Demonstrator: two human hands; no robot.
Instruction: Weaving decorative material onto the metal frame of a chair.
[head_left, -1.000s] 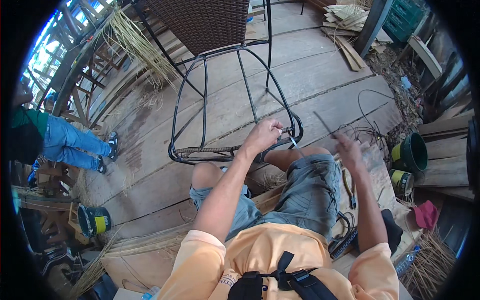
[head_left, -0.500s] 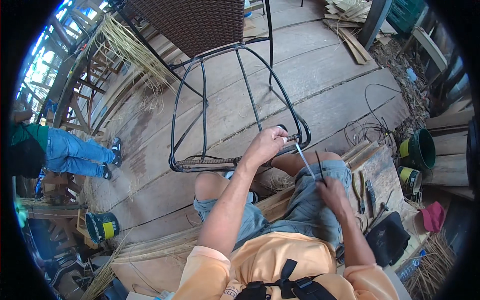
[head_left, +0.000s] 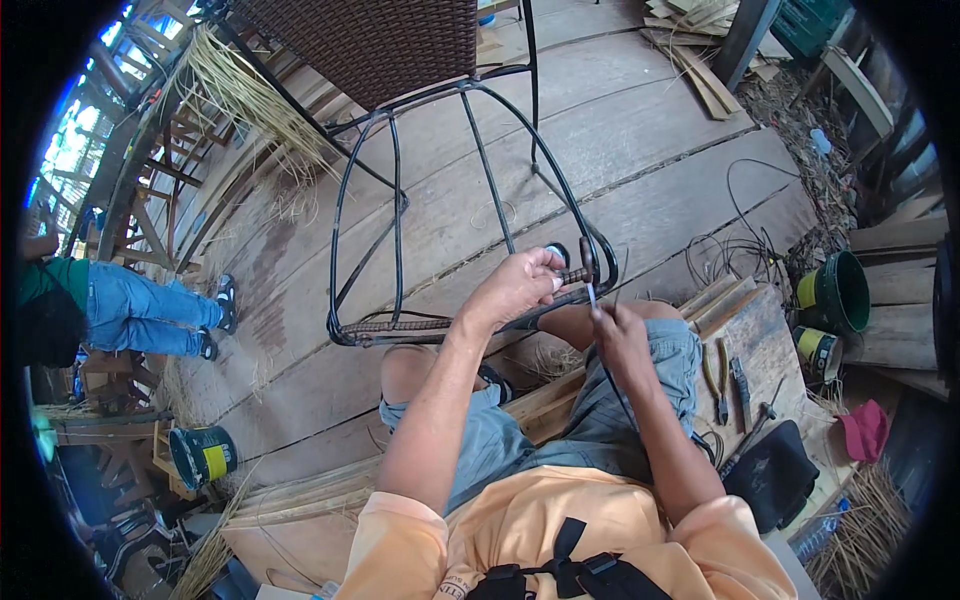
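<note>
A black metal chair frame [head_left: 398, 240] with a woven dark brown backrest [head_left: 370, 45] stands in front of my knees. Its front rail [head_left: 415, 326] is partly wrapped with brown strip. My left hand [head_left: 515, 288] is closed on the wrapped rail near the right front corner, thumb and fingers pinching at the winding. Just right of it, my right hand [head_left: 622, 335] pinches a narrow weaving strip [head_left: 591, 294], pale where it catches light, that runs up to the frame's corner. A dark length of strip [head_left: 618, 392] hangs below that hand over my shorts.
Pliers [head_left: 716, 382] and other tools lie on a wooden board at my right, beside a black cloth item [head_left: 772, 478] and a red cap [head_left: 865, 432]. Green buckets [head_left: 838, 290] stand farther right. A person in jeans [head_left: 140, 305] stands at left, near bundled pale strands [head_left: 235, 85].
My right hand has moved up and left, close to the frame's corner, so the strip between it and the rail is shorter. My left hand keeps its hold on the rail.
</note>
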